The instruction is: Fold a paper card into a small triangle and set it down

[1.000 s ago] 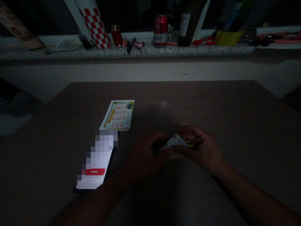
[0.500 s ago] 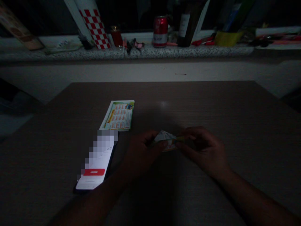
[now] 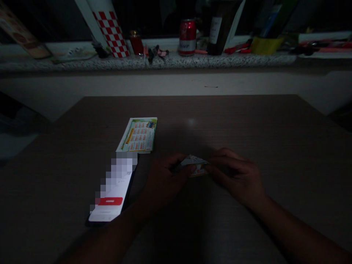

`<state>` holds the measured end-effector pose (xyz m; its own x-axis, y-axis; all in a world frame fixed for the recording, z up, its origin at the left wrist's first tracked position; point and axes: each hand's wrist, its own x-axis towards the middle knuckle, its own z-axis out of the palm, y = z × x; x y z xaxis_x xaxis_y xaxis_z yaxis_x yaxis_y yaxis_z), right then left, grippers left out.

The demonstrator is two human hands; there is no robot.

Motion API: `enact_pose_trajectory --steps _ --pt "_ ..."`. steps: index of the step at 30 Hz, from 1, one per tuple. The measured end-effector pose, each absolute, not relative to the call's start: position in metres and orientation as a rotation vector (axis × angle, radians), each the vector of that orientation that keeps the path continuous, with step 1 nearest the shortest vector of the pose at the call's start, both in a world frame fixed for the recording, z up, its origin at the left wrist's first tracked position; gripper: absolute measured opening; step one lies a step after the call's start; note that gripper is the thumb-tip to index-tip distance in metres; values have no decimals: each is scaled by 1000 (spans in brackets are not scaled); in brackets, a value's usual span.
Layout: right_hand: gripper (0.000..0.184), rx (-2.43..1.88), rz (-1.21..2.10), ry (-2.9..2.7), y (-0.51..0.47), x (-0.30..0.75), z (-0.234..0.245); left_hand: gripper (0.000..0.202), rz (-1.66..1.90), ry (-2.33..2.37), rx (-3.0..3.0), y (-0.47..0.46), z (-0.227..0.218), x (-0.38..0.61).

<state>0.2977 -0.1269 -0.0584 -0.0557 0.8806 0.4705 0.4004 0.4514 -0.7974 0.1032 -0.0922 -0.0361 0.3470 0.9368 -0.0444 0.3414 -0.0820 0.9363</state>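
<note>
The left hand (image 3: 165, 176) pinches the folded paper (image 3: 200, 170) firmly between thumb and fingers; the right hand (image 3: 240, 174) closes thumb and fingertips on its right end. The paper is between them, above the table (image 3: 247, 121); contact beneath is unclear. Uneven pulling could tear it or skew its fold, and dimness could hide misalignment. Leftward lie the phone (image 3: 121, 190) and cards (image 3: 140, 136).

Folded printed paper (image 3: 200, 169), peaked on top
</note>
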Motion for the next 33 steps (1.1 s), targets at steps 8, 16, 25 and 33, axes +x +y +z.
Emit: enact_pose_trajectory --steps 8,16,25,33 --pt "16 -1176 741 -1752 -128 300 -58 10 735 1147 1602 -92 -30 105" --pt "32 -1241 726 -1896 -129 302 -54 13 690 1094 1497 -90 -36 104" --pt "51 -1123 894 -1696 -124 307 -65 17 739 973 1260 -88 -41 102" --pt "25 -1140 643 -1798 -123 307 -64 30 703 851 1106 -89 -40 105"
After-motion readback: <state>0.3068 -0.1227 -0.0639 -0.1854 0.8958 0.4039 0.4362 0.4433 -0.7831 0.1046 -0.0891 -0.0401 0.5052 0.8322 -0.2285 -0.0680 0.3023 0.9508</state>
